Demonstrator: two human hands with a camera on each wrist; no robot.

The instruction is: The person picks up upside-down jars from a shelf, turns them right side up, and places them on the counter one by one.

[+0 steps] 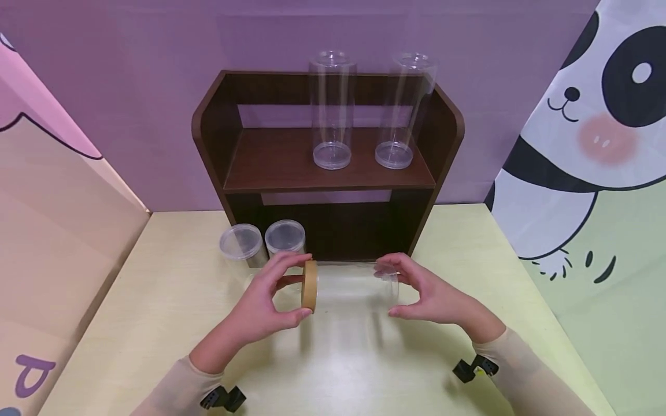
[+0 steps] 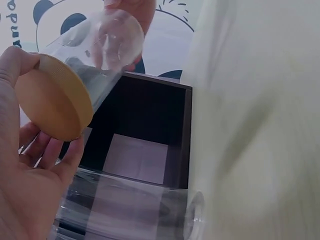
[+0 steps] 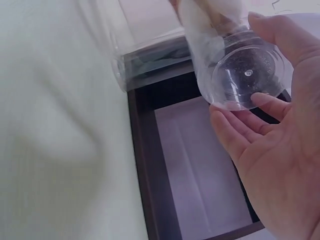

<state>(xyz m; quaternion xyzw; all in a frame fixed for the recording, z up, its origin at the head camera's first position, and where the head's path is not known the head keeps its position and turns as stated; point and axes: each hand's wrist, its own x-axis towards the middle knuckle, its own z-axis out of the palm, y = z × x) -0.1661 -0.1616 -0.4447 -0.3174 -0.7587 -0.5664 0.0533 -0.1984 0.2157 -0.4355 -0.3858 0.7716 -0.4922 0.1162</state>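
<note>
A clear plastic jar (image 1: 354, 287) lies sideways between my two hands in the head view, above the table. Its tan, ribbed screw lid (image 1: 309, 287) faces left. My left hand (image 1: 260, 303) grips that lid by its rim, thumb and fingers on opposite sides, as the left wrist view also shows with the lid (image 2: 52, 97) close up. At the other end, my right hand (image 1: 437, 294) holds the jar's round base. In the right wrist view, thumb and fingers spread around this clear base (image 3: 247, 77).
Behind the hands stands a dark brown two-tier shelf (image 1: 333, 179). Tall clear cylinders, one left (image 1: 333, 110) and one right (image 1: 398, 115), stand on its upper tier. By its lower left corner, two more clear containers (image 1: 241, 241) stand on the pale table (image 1: 333, 370).
</note>
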